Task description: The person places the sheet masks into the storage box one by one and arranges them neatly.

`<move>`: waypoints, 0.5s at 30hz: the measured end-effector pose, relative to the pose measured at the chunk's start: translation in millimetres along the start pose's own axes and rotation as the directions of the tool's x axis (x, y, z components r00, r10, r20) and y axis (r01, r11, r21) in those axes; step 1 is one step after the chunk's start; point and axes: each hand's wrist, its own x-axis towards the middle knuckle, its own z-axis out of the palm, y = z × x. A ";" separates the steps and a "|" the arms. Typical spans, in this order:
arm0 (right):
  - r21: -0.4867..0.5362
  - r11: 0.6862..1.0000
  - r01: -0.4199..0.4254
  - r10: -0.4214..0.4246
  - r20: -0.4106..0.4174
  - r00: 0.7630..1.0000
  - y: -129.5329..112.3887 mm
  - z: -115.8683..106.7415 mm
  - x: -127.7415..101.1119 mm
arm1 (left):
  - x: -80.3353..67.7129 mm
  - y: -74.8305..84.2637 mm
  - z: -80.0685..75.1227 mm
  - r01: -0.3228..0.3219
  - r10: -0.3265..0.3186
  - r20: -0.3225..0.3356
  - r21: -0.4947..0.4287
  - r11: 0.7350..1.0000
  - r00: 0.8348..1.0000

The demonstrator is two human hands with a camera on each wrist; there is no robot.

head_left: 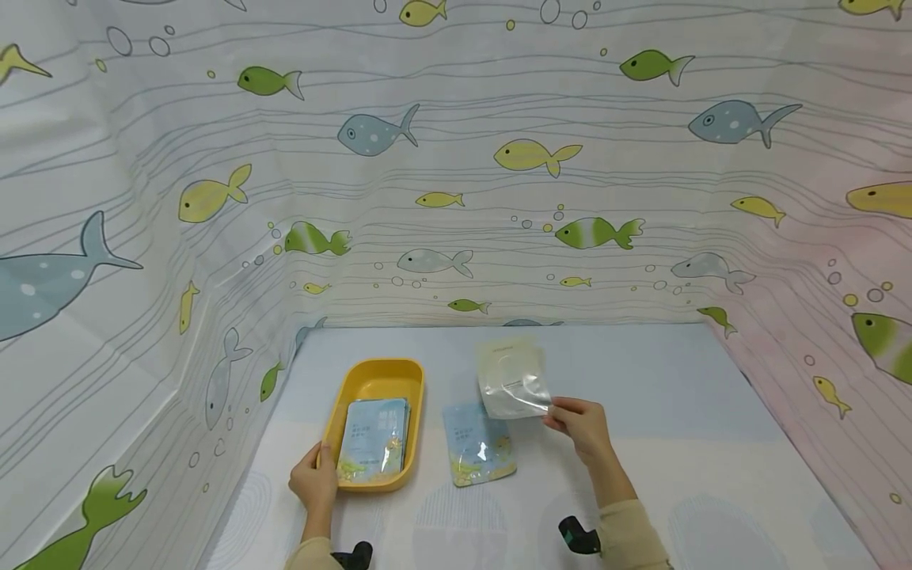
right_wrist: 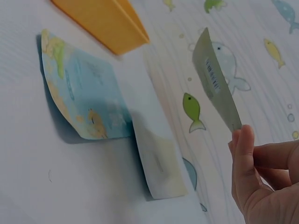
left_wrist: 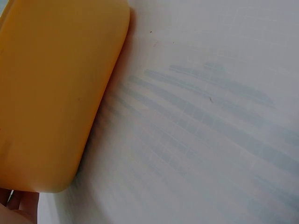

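Head view, near to far: my left hand (head_left: pixel 314 480) grips near-left corner of yellow tray (head_left: pixel 347 383), thumb over rim. Tray sits on pale surface (head_left: pixel 712 443), stack of blue sachets (head_left: pixel 374 439) inside. One blue sachet (head_left: pixel 477 443) lies flat just right of tray. My right hand (head_left: pixel 583 427) pinches silver-white sachet (head_left: pixel 511 378) by its corner, lifted off surface, tilted. Right wrist view: barcode edge of that sachet (right_wrist: pixel 216 78) above my fingertips (right_wrist: pixel 244 140); another pale sachet (right_wrist: pixel 161 161) flat beside blue one. Fish-print curtain (head_left: pixel 456 158) behind.
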 end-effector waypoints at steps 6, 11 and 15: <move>0.002 1.000 0.003 -0.003 0.025 1.000 1.5 13.6 0.9 | 0.0 -1.0 0.2 -0.001 0.001 -0.002 0.004 1.000 1.000; 0.008 1.000 0.026 -0.026 0.053 0.998 2.1 25.2 0.1 | 0.9 -1.2 0.5 -0.007 0.007 0.005 -0.006 1.000 1.000; 0.022 1.000 0.018 -0.019 0.064 0.998 3.7 34.7 -0.9 | 1.4 -1.9 0.8 -0.009 0.009 0.005 -0.003 1.000 1.000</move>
